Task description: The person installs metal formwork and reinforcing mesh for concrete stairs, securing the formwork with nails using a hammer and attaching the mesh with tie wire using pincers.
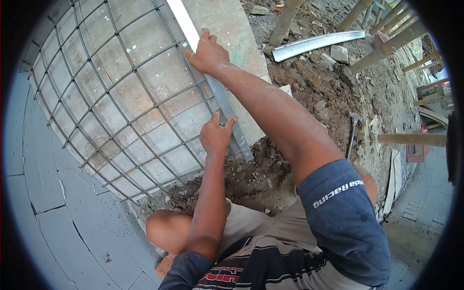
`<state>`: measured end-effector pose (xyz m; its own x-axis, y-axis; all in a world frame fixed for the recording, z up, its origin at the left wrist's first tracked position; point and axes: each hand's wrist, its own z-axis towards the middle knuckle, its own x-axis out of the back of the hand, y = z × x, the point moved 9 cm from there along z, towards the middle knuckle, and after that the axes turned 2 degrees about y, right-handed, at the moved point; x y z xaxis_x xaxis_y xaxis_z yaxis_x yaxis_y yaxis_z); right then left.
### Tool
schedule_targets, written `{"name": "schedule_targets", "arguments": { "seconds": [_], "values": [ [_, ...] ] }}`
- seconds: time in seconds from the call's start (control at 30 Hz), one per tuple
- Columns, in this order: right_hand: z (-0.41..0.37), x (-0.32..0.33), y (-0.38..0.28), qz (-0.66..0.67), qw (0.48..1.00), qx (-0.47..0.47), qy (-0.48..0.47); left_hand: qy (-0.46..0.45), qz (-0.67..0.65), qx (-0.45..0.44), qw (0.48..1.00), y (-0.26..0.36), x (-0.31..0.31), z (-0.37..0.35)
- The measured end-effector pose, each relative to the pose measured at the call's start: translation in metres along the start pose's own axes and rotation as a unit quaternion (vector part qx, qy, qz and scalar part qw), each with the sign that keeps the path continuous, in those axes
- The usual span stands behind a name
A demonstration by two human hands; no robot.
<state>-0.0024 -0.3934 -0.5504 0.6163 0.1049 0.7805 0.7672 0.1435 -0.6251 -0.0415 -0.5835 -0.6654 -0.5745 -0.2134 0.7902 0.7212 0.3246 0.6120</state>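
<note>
A long, straight silver metal bar (pixel 219 93) lies along the right-hand side of a steel rebar mesh (pixel 134 68). My right hand (pixel 209 54) is closed over the bar's upper part, thumb on the left side and fingers reaching across the top. Lower down, my left hand (pixel 216 135) straddles the same bar, index finger at its left edge and thumb at its right; the other fingers are partly hidden. The mesh spreads over pale, stained boards (pixel 140 96), and the bar's lower end reaches the soil near my knees.
A second metal channel (pixel 319 44) lies on rubble to the right, among bamboo posts (pixel 285 21). A hammer (pixel 354 133) rests on the soil (pixel 314 87). Grey paving (pixel 53 193) borders the left. A piece of brick (pixel 165 265) sits beside my left knee.
</note>
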Motion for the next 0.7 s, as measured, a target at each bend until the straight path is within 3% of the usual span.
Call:
{"name": "schedule_targets", "arguments": {
  "seconds": [0.27,0.7],
  "values": [
    [0.004,0.0,0.001,-0.022,0.999,0.015,-0.023,-0.021,-0.038,0.019,0.999,-0.005,0.0,0.002],
    [-0.003,0.004,-0.003,0.026,0.996,0.003,0.085,-0.016,-0.085,0.026,0.996,-0.015,-0.002,0.003]
  ]
}}
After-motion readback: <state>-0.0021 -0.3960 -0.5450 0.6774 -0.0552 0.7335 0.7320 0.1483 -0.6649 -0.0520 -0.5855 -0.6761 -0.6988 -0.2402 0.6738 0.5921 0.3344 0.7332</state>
